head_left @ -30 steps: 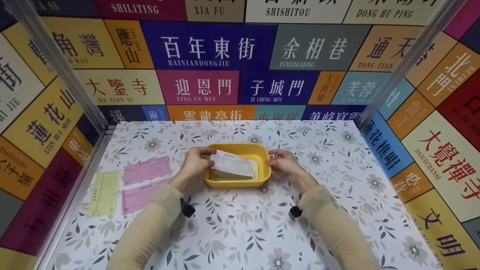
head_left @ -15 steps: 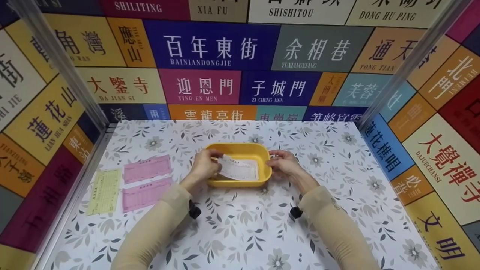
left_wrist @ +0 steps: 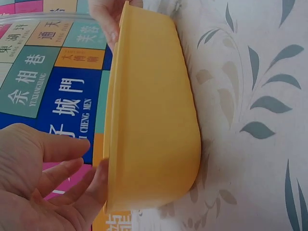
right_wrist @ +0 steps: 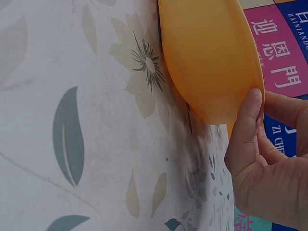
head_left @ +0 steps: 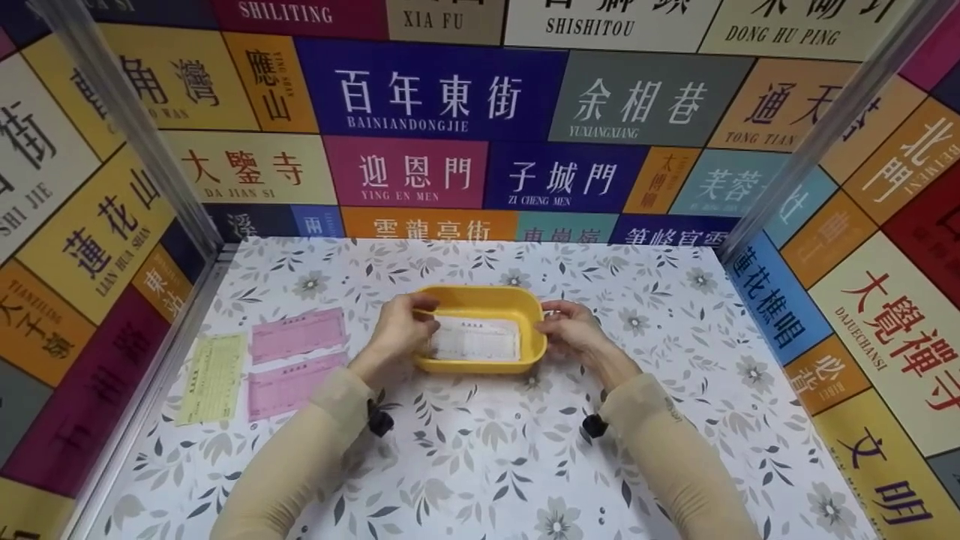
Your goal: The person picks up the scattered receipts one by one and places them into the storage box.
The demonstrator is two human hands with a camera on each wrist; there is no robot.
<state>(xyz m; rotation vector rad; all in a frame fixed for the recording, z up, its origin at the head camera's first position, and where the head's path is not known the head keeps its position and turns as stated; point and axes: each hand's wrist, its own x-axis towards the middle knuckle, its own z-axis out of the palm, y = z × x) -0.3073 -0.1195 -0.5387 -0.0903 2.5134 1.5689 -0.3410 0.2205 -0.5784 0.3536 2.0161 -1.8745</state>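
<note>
A yellow plastic basin (head_left: pixel 480 367) with rounded corners stands on the table in the head view. Inside it a white printed slip (head_left: pixel 476 339) lies flat, covering most of the floor. My left hand (head_left: pixel 401 330) is at the basin's left end, its fingertips reaching over the rim, with thumb and fingers apart in the left wrist view and no slip between them. At the opposite end, my right hand (head_left: pixel 574 330) pinches the basin's rim, thumb on the outer wall (right_wrist: pixel 211 57) in the right wrist view.
Left of the basin, two pink slips (head_left: pixel 298 335) lie one above the other on the flower-patterned tablecloth (head_left: pixel 480 450). A yellow-green slip (head_left: pixel 211 379) lies beside them. Walls of coloured sign panels (head_left: pixel 427 90) enclose the back and sides.
My left hand has lowered the white slip into the basin, let go of it and drawn back slightly to the left. The right hand keeps its place at the rim.
</note>
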